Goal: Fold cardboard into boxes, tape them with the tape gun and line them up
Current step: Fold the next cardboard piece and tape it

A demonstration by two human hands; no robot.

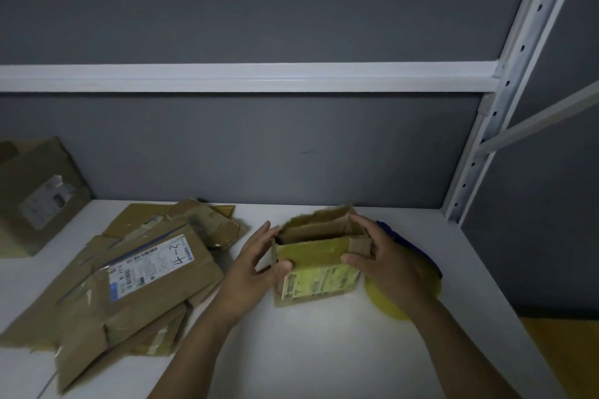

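Note:
A small cardboard box (316,264) stands on the white shelf (291,340), its top flaps up and its inside open, with a yellowish label on its near face. My left hand (251,272) touches the box's left end, fingers fairly straight and thumb on the near face. My right hand (379,257) holds the right end, fingers over the right flap and thumb on the near face. The tape gun (408,248), blue with a yellow tape roll, lies right behind my right hand and is mostly hidden by it.
A pile of flattened cardboard (129,278) with shipping labels lies on the left of the shelf. A taped-up box (39,194) stands at the far left against the grey back wall. A white perforated upright (486,139) bounds the right side.

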